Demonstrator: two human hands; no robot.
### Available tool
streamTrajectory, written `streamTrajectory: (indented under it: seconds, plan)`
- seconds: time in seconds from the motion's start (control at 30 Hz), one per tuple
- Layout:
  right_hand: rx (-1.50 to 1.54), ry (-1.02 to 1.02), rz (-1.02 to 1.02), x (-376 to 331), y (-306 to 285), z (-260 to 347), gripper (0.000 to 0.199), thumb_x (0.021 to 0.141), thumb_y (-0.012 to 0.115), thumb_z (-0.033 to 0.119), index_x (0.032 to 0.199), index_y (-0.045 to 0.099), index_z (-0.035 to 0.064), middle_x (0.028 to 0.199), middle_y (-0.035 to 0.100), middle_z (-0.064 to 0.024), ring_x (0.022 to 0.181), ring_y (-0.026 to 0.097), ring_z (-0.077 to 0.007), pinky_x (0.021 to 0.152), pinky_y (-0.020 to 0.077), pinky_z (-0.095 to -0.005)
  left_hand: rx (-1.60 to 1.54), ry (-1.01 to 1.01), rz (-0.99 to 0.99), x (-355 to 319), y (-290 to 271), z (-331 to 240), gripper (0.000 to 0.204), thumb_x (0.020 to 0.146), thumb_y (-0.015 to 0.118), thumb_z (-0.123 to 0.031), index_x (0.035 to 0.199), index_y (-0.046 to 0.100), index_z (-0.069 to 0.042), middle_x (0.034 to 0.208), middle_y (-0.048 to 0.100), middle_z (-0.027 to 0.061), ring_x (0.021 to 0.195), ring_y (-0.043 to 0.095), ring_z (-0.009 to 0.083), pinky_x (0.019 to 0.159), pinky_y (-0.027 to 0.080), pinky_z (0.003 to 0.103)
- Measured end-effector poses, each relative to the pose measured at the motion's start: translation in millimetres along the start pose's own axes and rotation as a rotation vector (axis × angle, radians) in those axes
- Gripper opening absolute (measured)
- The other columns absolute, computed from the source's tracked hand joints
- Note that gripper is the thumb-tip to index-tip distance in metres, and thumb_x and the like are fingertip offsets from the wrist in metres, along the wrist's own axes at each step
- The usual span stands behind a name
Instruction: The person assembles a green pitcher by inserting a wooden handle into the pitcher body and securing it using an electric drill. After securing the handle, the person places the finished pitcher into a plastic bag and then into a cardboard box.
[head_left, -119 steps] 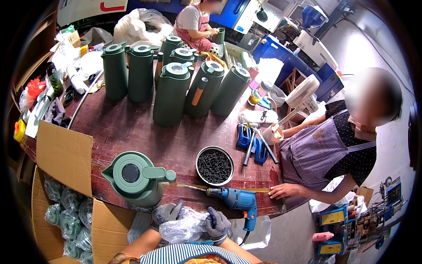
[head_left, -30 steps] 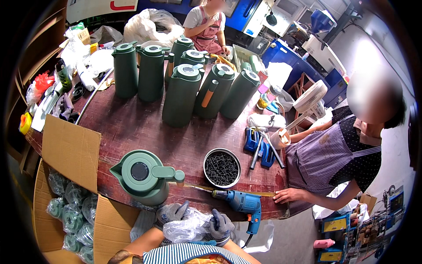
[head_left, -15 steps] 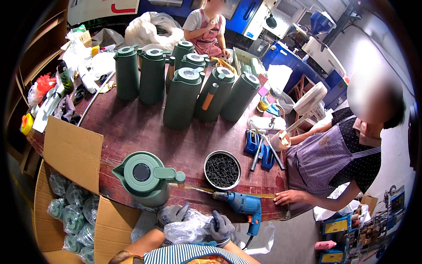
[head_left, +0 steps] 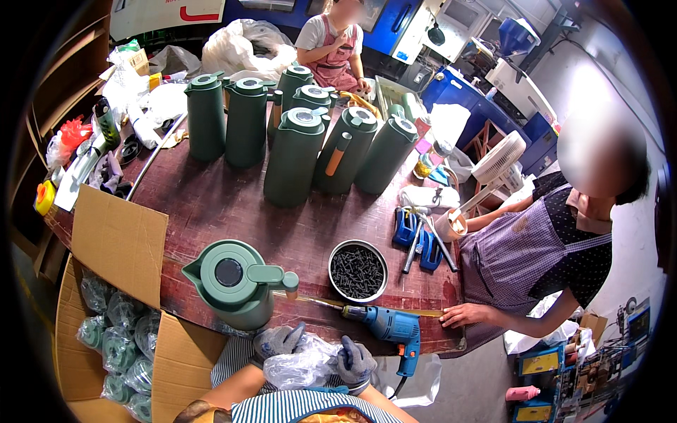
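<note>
Left hand (head_left: pixel 277 340), gloved: fingers clamped on clear bag (head_left: pixel 305 366), at table (head_left: pixel 233 211) edge. Right hand (head_left: pixel 355 361), gloved: fingers clamped on same bag. Green jug (head_left: pixel 238 282) just beyond; blue drill (head_left: pixel 386 328), bowl of black screws (head_left: pixel 357 270) near right hand. Cardboard box (head_left: pixel 113 310) at left.

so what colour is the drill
Blue drill, with a dark chuck; clearest in the head view.
</note>
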State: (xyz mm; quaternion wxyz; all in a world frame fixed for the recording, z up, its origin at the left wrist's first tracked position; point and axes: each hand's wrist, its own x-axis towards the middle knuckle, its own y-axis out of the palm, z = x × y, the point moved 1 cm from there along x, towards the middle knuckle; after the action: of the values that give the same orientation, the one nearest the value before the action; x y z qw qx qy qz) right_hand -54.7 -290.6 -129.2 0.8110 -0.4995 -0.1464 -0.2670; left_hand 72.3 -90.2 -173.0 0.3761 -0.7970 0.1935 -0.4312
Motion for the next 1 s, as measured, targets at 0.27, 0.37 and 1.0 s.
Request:
streamTrajectory:
  seconds: [0.27, 0.37, 1.0]
  plan:
    - [0.010, -0.014, -0.015, -1.2, 1.7, -2.2, 0.044, 0.072, 0.071, 0.004, 0.116, 0.072, 0.0086, 0.083, 0.068, -0.0122, 0.066, 0.066, -0.0283, 0.061, 0.0542, -0.0374, 0.018, 0.003, -0.001, 1.7, -3.4, -1.7, 0.059, 0.080, 0.069, -0.035, 0.133, 0.061, -0.011, 0.078, 0.057, 0.0042, 0.063, 0.062, 0.0218, 0.054, 0.047, 0.039]
    - [0.008, -0.016, -0.017, -0.7, 1.8, -1.3, 0.044, 0.072, 0.071, 0.004, 0.116, 0.072, 0.0087, 0.083, 0.068, -0.0119, 0.066, 0.066, -0.0281, 0.060, 0.0541, -0.0369, 0.020, -0.004, -0.016, 1.2, -2.5, -1.4, 0.057, 0.080, 0.069, -0.035, 0.132, 0.062, -0.012, 0.078, 0.057, 0.0038, 0.063, 0.063, 0.0213, 0.054, 0.047, 0.039]
    - [-0.001, 0.006, 0.011, -0.3, -0.1, 1.1, 0.044, 0.072, 0.072, 0.006, 0.116, 0.071, 0.0092, 0.085, 0.068, -0.0129, 0.069, 0.067, -0.0305, 0.063, 0.0550, -0.0388, -0.001, -0.009, 0.000, 1.6, -2.2, -2.2, 0.058, 0.080, 0.069, -0.035, 0.133, 0.062, -0.011, 0.077, 0.055, 0.0042, 0.063, 0.061, 0.0216, 0.054, 0.047, 0.039]
